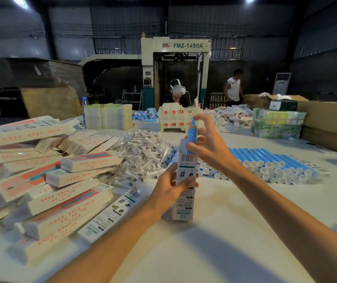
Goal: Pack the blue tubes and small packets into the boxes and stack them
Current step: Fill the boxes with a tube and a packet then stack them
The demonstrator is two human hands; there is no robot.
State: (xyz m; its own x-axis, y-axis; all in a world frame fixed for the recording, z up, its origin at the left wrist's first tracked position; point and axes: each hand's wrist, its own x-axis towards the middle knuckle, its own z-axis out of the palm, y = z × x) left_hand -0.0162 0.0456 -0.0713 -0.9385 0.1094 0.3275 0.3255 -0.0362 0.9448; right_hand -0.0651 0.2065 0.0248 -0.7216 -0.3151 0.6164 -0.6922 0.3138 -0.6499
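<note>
Warehouse table [235, 211] is buried: packed boxes [61, 193] piled left, small packets [143, 156] mid-table, stacked tubes [265, 160] right. Left hand [167, 186] wraps around an upright box [186, 160]; right hand [206, 144] pinches a blue tube [192, 131] poking from its open top.

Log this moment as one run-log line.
left hand: grips upright box | right hand: holds blue tube, partly in box top | table: tube stack right, box pile left
</note>
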